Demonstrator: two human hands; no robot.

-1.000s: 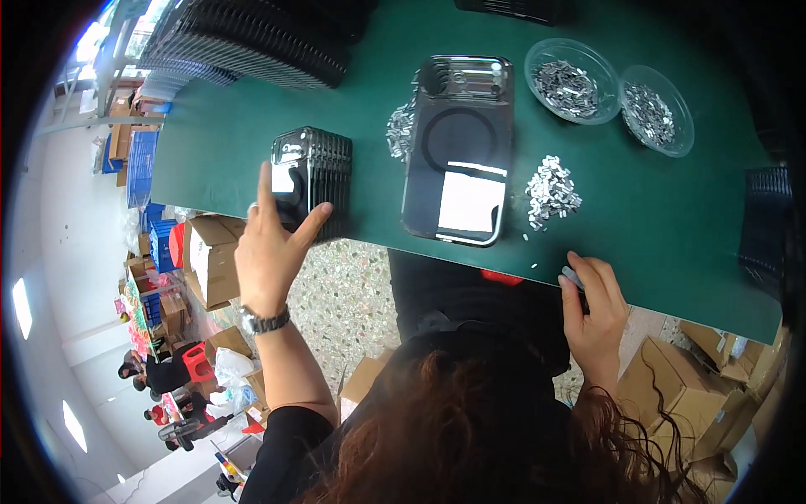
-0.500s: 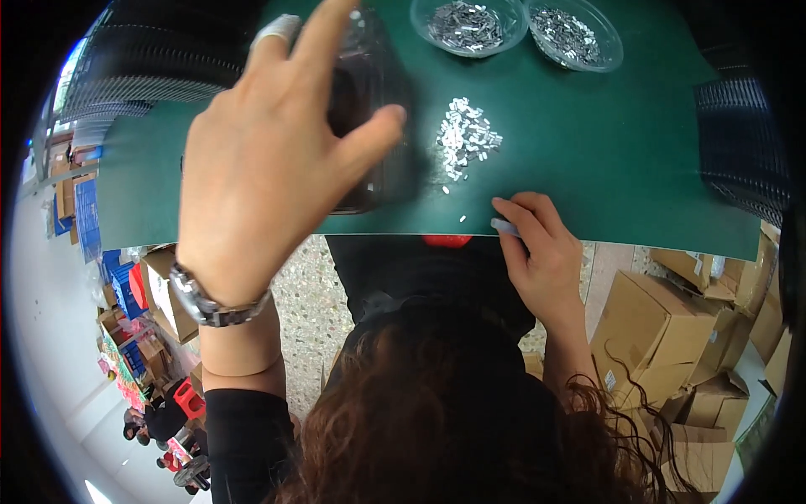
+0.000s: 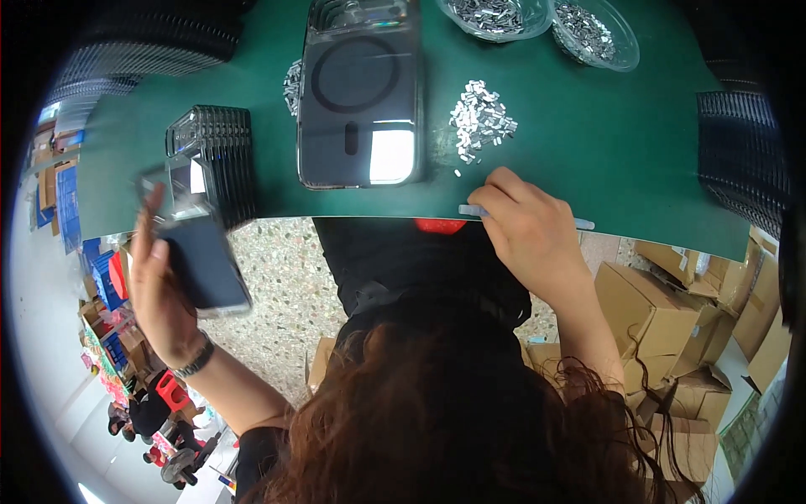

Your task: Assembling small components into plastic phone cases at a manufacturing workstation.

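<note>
My left hand (image 3: 161, 290), a little blurred, is closed on the edge of a dark translucent phone case (image 3: 206, 265), just off the table's near edge. Beside that case stands a stack of similar phone cases (image 3: 228, 160). My right hand (image 3: 529, 231) rests at the table edge, its fingers closed around a slim pale pen-like stick (image 3: 474, 210). Between the hands, a large smoky phone case (image 3: 359, 109) with a dark ring and a slot lies face up. To its right is a loose pile of small silvery pieces (image 3: 483, 122).
Two clear round bowls (image 3: 625, 60) of small metallic pieces sit at the far side of the green table (image 3: 588, 143). Stacked dark cases line the far left (image 3: 151, 46) and right (image 3: 743, 155). Cardboard boxes (image 3: 642, 307) stand on the floor at right.
My left hand has gone from above the middle of the table to the lower left and now holds a phone case. My right hand has turned, showing more of the stick.
</note>
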